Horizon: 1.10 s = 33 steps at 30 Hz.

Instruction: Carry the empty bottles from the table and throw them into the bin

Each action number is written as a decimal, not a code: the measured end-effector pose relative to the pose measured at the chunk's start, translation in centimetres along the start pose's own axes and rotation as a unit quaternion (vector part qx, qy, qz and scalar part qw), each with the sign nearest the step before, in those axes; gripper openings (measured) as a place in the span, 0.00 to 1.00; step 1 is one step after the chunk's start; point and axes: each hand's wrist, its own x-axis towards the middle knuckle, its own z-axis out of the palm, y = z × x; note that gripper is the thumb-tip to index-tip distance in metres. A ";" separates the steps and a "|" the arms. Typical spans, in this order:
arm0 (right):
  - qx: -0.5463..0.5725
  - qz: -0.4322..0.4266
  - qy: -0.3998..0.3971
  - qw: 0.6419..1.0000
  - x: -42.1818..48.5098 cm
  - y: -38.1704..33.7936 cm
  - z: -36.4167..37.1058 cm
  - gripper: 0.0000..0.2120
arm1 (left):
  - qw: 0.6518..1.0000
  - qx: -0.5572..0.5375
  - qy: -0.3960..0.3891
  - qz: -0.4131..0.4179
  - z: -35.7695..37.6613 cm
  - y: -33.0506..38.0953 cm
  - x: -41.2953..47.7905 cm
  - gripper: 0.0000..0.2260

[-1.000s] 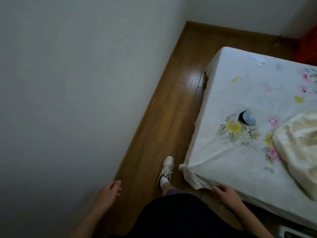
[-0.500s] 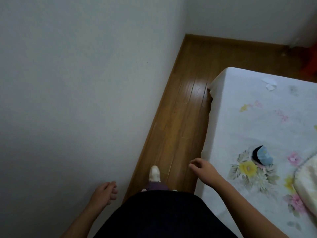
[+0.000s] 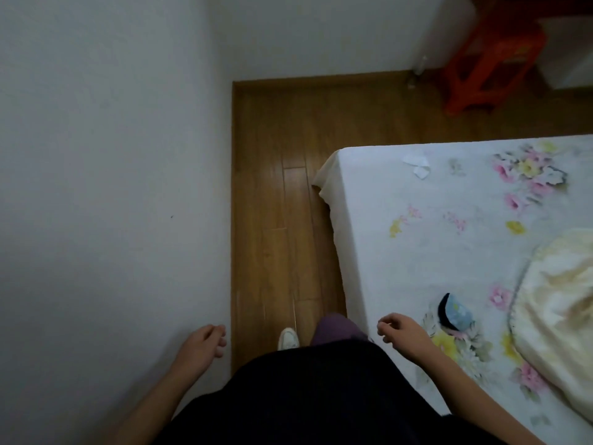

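Over the last second the view has swung up and ahead. The right hand (image 3: 402, 332), which was resting on the near corner of the bed (image 3: 401, 252), has come off it and now hangs over the sheet's edge. The left hand (image 3: 200, 346) stays low by the wall (image 3: 112, 187). More of the floor (image 3: 272, 187) has opened up in front, and a red stool (image 3: 487, 62) has come into view at the far wall. One shoe (image 3: 287, 338) is stepping along the narrow strip between wall and bed. I read this as walking, not handling: we are between places, with nothing picked up. Both hands are empty, fingers loosely curled round nothing. I can see no bottles anywhere in this view, so I can't say how they look or whether they are capped or crushed, and neither the table nor the bin shows either. On the bed there is only a cream blanket (image 3: 561, 300), a small blue-and-black thing (image 3: 455, 313) and some paper scraps (image 3: 417, 163). I judge the task has yet to reach a bottle from here.
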 end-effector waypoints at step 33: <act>0.039 -0.036 -0.022 0.998 44.3 -48.6 -25.2 0.07 | 0.997 -0.009 0.032 -0.068 -14.5 49.5 41.6 0.12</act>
